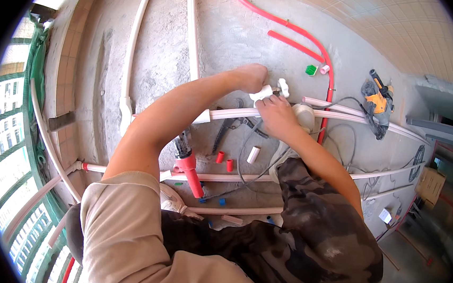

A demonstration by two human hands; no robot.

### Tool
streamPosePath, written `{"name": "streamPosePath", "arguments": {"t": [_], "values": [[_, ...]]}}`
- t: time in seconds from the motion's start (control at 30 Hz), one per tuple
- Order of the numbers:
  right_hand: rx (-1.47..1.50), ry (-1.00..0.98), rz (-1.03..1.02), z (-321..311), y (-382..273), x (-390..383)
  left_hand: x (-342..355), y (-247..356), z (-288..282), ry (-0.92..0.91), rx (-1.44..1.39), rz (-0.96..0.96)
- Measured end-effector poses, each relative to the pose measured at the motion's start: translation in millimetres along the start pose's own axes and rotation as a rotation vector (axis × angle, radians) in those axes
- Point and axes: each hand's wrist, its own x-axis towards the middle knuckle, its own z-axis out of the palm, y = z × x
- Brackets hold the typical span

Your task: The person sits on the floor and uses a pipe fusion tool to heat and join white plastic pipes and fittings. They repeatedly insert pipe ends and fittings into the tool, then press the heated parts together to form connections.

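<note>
Ahead of me, a white pipe valve [262,94] with a white handle is held low over the concrete floor. My left hand [251,78] is closed in a fist at its upper left end; the fingertips are hidden. From the lower right, my right hand [277,116] closes round the valve's near side with bent fingers. Just under the hands runs a white pipe with a pink stripe [234,114]. Beneath my left forearm stands a pipe welder [188,166] with a red handle and dark heating head. A black-handled pipe cutter [224,130] lies partly under the striped pipe.
Small red fittings [230,165] and a short white pipe piece [253,155] lie nearby. A yellow-and-black power drill [379,104] rests at right among grey cables. A red pipe [331,86] curves across the floor near a green fitting [311,70]. A cardboard box [429,185] stands far right.
</note>
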Motion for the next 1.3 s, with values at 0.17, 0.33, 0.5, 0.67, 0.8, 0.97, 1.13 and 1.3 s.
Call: {"name": "streamPosePath", "arguments": {"t": [0.17,0.33,0.5,0.67,0.8,0.97,1.13,1.3], "values": [[0.013,-0.013,0.086,-11,-3,-1,5,14,-2,-0.029,0.001,-0.006],[0.019,0.003,0.057,-12,6,-9,5,13,-5,0.035,-0.067,-0.036],[0.061,-0.024,0.039,-9,8,-4,-2,17,-48,0.042,0.025,-0.053],[0.055,-0.129,0.053,-14,9,-4,-66,43,-149,0.087,0.143,-0.093],[0.091,-0.167,0.021,-76,-3,-10,-195,62,-189,0.019,0.108,-0.237],[0.220,-0.635,0.053,-183,-6,-20,-350,26,-124,0.049,-0.044,-0.256],[0.524,-1.145,-0.103,-211,-52,28,-484,33,-2,0.246,-0.213,-0.929],[0.711,-1.317,-0.020,-100,-113,22,-492,27,81,0.291,-0.086,-0.992]]}}
